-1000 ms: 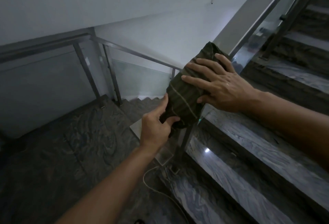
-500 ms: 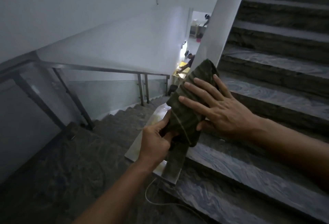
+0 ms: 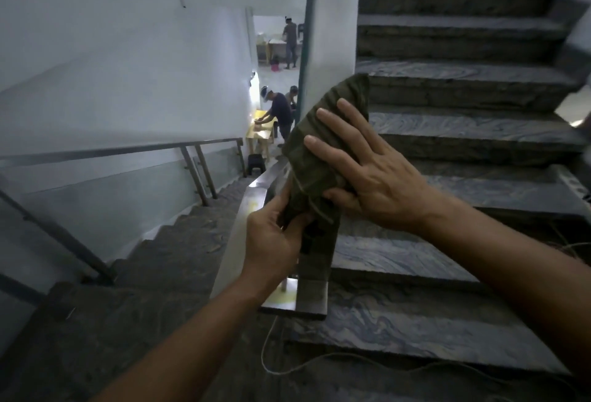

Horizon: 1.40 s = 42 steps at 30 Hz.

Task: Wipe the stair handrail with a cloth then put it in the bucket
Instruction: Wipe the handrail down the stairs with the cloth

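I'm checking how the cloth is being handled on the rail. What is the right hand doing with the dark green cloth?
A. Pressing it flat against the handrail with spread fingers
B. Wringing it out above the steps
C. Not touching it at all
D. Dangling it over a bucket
A: the right hand lies open, fingers spread, on the cloth draped over the handrail, while the left hand pinches the cloth's lower end; no bucket is in view.

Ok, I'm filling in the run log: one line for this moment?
stage: wiping | cloth: draped over handrail | right hand: flat on cloth | left hand: pinching lower edge | bucket: unseen
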Available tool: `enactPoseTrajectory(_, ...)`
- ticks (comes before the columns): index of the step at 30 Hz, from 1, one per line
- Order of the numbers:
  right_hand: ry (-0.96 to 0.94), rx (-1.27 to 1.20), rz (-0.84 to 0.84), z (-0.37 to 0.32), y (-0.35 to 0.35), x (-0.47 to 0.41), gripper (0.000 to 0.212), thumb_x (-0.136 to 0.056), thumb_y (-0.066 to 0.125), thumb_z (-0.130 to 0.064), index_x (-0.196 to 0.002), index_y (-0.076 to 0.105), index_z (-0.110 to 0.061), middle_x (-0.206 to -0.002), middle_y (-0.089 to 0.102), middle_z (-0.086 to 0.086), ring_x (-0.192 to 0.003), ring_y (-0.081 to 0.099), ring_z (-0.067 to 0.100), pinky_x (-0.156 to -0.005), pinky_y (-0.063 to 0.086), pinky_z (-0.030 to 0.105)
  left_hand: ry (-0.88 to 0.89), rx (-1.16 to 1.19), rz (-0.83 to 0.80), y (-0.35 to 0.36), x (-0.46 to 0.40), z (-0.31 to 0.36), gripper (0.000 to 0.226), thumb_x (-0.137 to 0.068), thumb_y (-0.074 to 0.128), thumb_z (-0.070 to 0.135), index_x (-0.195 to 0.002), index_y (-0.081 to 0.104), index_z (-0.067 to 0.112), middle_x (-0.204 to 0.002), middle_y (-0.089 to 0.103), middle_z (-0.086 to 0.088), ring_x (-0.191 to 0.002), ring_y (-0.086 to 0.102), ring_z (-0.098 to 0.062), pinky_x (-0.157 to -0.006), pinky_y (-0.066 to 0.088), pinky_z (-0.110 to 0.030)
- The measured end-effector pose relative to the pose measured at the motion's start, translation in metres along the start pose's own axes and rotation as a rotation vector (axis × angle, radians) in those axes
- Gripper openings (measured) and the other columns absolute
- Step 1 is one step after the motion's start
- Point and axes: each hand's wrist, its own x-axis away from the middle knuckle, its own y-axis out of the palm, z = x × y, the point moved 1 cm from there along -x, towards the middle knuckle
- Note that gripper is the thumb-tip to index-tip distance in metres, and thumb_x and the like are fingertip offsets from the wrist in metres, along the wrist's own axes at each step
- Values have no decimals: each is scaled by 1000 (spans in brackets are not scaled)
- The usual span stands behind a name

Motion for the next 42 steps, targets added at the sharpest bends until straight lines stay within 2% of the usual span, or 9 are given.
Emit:
enactPoseTrajectory(3, 82, 43, 12, -15, 6, 6, 66, -94, 45, -49, -148, 25, -16, -157, 17, 20, -147, 2, 37, -119, 15, 49, 72, -14, -98, -7, -2, -19, 42, -88, 63, 5, -129, 58, 12, -111, 71, -3, -104, 67, -16, -86, 58, -42)
enactPoseTrajectory(8, 267, 66, 51, -46, 12, 17, 68, -93, 52, -38, -149, 18, -20, -159, 6, 14, -148, -5, 33, -112, 23, 55, 286, -81, -168, -24, -5, -34, 54, -86, 62, -1, -137, 50, 10, -110, 71, -6, -97, 67, -10, -86, 56, -21)
enactPoseTrajectory(14, 574, -29, 198, -90, 21, 14, 72, -89, 56, -15, -151, 20, -15, -161, 0, 13, -148, 2, 34, -101, 43, 59, 245, -69, -252, -24, -3, -30, 55, -89, 56, 0, -141, 44, 15, -110, 70, -15, -97, 67, -20, -84, 52, -12)
enactPoseTrajectory(18, 695, -46, 279, -110, 25, 12, 76, -87, 57, -6, -151, 19, -15, -161, -1, 14, -139, 31, 30, -94, 53, 43, 252, -55, -237, -22, 0, -31, 55, -92, 53, 3, -143, 41, 16, -119, 67, -15, -104, 66, -21, -89, 54, -27)
enactPoseTrajectory(22, 816, -227, 347, -124, 21, 5, 75, -84, 52, 2, -150, 25, -21, -162, 0, 9, -138, 14, 4, -108, 37, 27, 276, -18, -263, -23, 9, -33, 55, -93, 51, 2, -146, 36, 12, -122, 64, -14, -107, 62, -14, -94, 47, -14)
enactPoseTrajectory(26, 983, -558, 467, -130, 10, -2, 56, -87, 45, -14, -141, 44, -30, -161, 13, -7, -142, 18, 5, -114, 34, 38, 259, 27, -301, -22, 17, -41, 61, -93, 50, 2, -149, 28, 13, -139, 52, -17, -125, 55, -22, -101, 49, -32)
enactPoseTrajectory(29, 1009, -476, 522, -129, 10, -7, 43, -94, 54, -28, -136, 50, -26, -158, 25, -2, -137, 27, 4, -111, 38, 39, 240, 10, -340, -20, 23, -49, 69, -93, 49, 2, -151, 17, 20, -148, 42, -15, -136, 43, -24, -106, 45, -42)
enactPoseTrajectory(35, 927, -172, 455, -118, 5, -4, 48, -83, 69, -13, -130, 56, -17, -147, 42, 13, -132, 45, 28, -106, 44, 46, 284, -49, -334, -14, 47, -49, 74, -91, 55, 9, -151, 12, 8, -161, 13, -10, -149, 8, -20, -120, 21, -45)
enactPoseTrajectory(42, 745, 0, 280, -106, -5, -5, 47, -84, 66, -4, -130, 54, -4, -141, 49, 18, -134, 43, 32, -106, 43, 49, 303, 44, -177, -7, 26, -46, 61, -93, 54, 9, -147, 26, 7, -151, 38, -16, -142, 33, -26, -112, 37, -46)
